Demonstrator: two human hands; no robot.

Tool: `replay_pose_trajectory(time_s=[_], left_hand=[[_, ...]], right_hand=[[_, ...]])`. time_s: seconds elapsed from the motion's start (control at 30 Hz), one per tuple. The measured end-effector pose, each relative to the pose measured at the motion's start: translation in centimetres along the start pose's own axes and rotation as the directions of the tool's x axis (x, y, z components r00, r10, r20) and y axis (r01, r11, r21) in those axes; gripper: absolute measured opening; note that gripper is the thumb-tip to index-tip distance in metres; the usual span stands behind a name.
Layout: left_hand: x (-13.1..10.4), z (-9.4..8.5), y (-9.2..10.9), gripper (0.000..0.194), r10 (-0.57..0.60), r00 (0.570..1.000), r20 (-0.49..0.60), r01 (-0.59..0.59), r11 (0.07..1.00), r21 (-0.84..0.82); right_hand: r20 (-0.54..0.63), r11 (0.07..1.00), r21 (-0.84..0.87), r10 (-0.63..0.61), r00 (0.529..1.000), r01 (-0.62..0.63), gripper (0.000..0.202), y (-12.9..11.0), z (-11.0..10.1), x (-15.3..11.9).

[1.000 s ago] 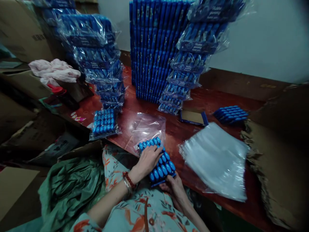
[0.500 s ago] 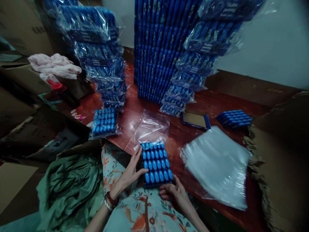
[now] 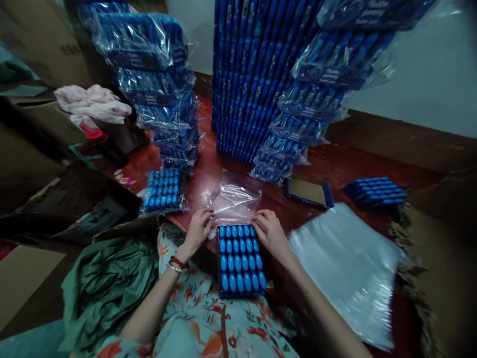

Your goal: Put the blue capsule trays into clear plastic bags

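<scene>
Head: fingers (image 3: 205, 214) pinch plastic bag (image 3: 238, 200) (clear, crinkled).

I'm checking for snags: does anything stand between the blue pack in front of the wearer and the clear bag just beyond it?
Nothing visible does. The blue pack lies right by the near edge of the clear bag; the left hand and right hand are at either side of that edge.

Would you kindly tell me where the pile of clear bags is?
In the head view, the pile of clear bags lies on the table at right, between the right hand and the torn cardboard.
</scene>
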State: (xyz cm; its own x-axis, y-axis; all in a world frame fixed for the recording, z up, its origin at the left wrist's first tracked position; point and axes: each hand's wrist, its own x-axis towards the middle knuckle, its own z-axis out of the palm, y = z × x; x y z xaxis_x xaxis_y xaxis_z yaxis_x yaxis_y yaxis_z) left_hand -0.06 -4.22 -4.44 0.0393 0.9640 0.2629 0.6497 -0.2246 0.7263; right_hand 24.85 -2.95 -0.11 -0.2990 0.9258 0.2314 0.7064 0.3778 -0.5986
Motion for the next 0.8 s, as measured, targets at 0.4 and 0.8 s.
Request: replay_pose_trajectory(time_s=[0.4, 0.8], left_hand=[[6.2, 0.2, 4.6, 0.028, 0.170, 0.981, -0.096, -0.174, 0.984, -0.036], [4.2, 0.4, -0.3, 0.020, 0.176, 0.979, -0.106, -0.142, 0.952, 0.272]], right_hand=[[-0.181, 0.963, -0.264, -0.097, 0.979, 0.047, 0.048, -2.8, -0.3, 5.2], [-0.204, 0.932, -0.286, 0.166, 0.965, -0.221, 0.019, 1.6, 1.3, 5.1]])
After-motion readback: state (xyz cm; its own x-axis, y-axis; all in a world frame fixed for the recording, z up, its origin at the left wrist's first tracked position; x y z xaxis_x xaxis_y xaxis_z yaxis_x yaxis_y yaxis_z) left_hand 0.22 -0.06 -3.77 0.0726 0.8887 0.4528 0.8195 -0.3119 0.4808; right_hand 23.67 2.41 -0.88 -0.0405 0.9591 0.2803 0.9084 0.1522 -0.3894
